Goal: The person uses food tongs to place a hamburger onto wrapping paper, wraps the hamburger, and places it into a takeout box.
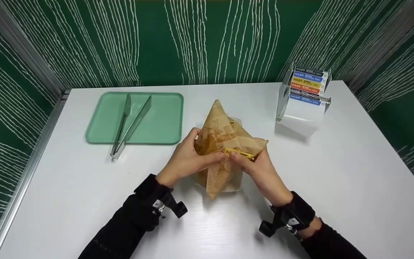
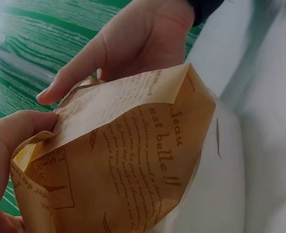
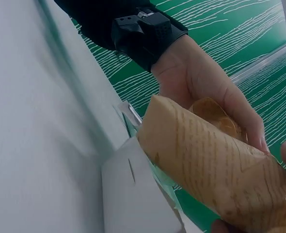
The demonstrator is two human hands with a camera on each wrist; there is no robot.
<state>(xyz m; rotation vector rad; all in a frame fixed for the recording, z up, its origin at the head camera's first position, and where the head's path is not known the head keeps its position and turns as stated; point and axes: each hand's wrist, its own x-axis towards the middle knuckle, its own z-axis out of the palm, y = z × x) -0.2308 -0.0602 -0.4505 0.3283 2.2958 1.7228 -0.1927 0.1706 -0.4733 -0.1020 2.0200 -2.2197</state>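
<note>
In the head view, both hands hold a bundle wrapped in printed brown paper [image 1: 219, 133] over the middle of the table. The left hand [image 1: 187, 158] grips its left side, thumb across the front. My right hand [image 1: 259, 167] holds the right side, its thumb on a yellow strip [image 1: 241, 154] lying across the paper. Pointed paper corners stick out at the top, right and bottom. French-looking print covers the wrapping paper [image 2: 133, 155] in the left wrist view. What lies inside is hidden. Beneath the bundle stands a white paper box [image 3: 135, 194], partly covered by it.
A green tray [image 1: 95, 118] stands at the back left, with metal tongs [image 1: 128, 126] lying across it and over its front edge. At the back right, a clear holder [image 1: 282, 104] carries several small boxes with coloured labels [image 1: 306, 86]. Green walls enclose the white table [image 1: 336, 180].
</note>
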